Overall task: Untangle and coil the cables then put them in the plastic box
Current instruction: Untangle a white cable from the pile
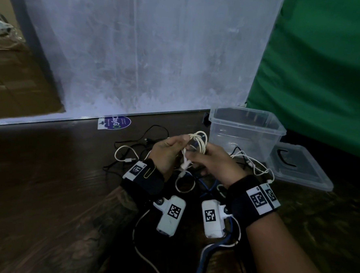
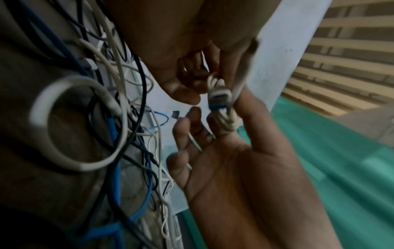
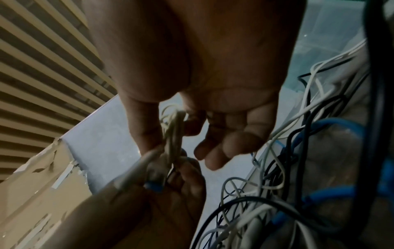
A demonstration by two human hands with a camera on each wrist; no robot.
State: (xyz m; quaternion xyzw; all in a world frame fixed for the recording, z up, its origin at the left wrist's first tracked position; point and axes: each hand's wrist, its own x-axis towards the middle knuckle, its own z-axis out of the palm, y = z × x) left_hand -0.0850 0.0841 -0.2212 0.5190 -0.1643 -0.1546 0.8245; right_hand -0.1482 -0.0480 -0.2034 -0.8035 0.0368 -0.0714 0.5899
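Observation:
A white cable coil point(image 1: 200, 142) is raised between both hands above the floor. My left hand point(image 1: 181, 144) pinches it with thumb and forefinger; the left wrist view shows its blue-tipped plug point(image 2: 219, 98) in that pinch, my left hand point(image 2: 227, 110) palm up. My right hand point(image 1: 197, 156) grips the coil point(image 3: 174, 129) from the other side, thumb against it, in the right wrist view point(image 3: 170, 139). Below lies a tangle of white cable point(image 1: 184, 184), black cable point(image 1: 154, 132) and blue cable point(image 1: 208, 187). The clear plastic box point(image 1: 278, 129) stands open at the right, nothing visible inside.
The box lid point(image 1: 317, 178) lies flat to the right of the box. A white panel point(image 1: 138, 49) and a green cloth point(image 1: 326, 71) stand behind. Dark wood floor point(image 1: 46, 170) spreads to the left, with a round sticker point(image 1: 120, 122) by the panel's foot.

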